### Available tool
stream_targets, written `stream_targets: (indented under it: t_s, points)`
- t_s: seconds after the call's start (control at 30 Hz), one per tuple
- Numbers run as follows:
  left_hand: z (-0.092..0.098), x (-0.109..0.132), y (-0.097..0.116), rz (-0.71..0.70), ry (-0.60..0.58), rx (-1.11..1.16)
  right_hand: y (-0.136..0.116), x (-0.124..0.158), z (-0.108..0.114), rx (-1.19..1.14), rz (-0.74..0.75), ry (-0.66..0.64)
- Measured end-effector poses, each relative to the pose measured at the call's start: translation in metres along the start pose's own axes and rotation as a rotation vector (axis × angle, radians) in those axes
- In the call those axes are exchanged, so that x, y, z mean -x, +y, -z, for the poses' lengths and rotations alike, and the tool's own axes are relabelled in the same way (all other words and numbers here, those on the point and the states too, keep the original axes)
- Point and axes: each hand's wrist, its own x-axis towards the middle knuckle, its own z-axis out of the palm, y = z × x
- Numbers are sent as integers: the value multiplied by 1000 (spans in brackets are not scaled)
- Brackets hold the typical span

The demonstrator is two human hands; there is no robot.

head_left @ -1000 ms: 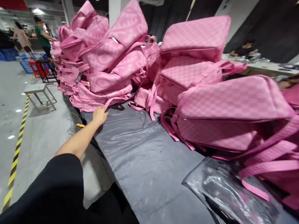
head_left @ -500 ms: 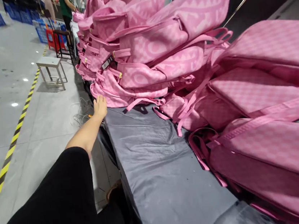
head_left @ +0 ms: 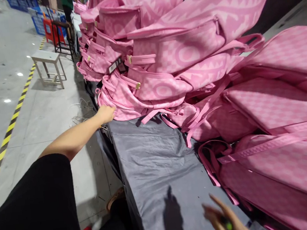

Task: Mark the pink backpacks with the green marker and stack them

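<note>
Stretched far out, my left hand (head_left: 106, 114) is closed on the near end of the lowest pink backpack (head_left: 128, 105) in a tall pile; its fingertips are partly hidden against the fabric. My right hand (head_left: 224, 218) is low in the view over the grey cloth-covered table (head_left: 148, 160). Its fingers are partly spread, and a small dark object with a bright green end (head_left: 228, 226) is held against the palm; blur hides its kind. Above the lowest backpack lie several more in the same patterned pink, one with a black-and-white tag (head_left: 115, 65).
More pink backpacks (head_left: 280, 99) are heaped along the table's right side, straps hanging onto the cloth. On the left floor are a small stool (head_left: 47, 59), a black-and-yellow tape line (head_left: 12, 126) and loose pale strands (head_left: 81, 110). Farther back are a blue crate (head_left: 38, 22) and a person in green (head_left: 66, 0).
My right hand has come into view at the bottom with the small green-ended object. My left hand has shifted slightly right against the lowest backpack, its fingers now curled. The view has moved closer to the pile.
</note>
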Motion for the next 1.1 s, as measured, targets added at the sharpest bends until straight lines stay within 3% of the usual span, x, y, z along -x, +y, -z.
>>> stream_targets:
  t_s: [0.13,0.27,0.4,0.53,0.6,0.7,0.9,1.0,1.1]
  points:
    - [-12,37,38,-139,-11,66,-49,-70,8,-507,20,156]
    - [-20,72,76,-295,-24,150,-87,-115,24,-617,124,264]
    - [-23,109,100,-413,-48,221,-92,-143,39,-786,184,333]
    - [-19,153,105,-497,-96,262,-86,-155,46,-921,276,326]
    - [-19,177,105,-531,-143,282,-79,-147,43,-918,344,307]
    - [-25,211,106,-566,-227,307,-64,-113,37,-889,396,341]
    - [-25,247,101,-559,-258,257,-31,-29,25,-920,296,319]
    - [-12,260,101,-572,-198,185,-28,0,-6,-990,214,306]
    - [6,282,108,-556,-63,102,-46,27,-60,-1120,-1,215]
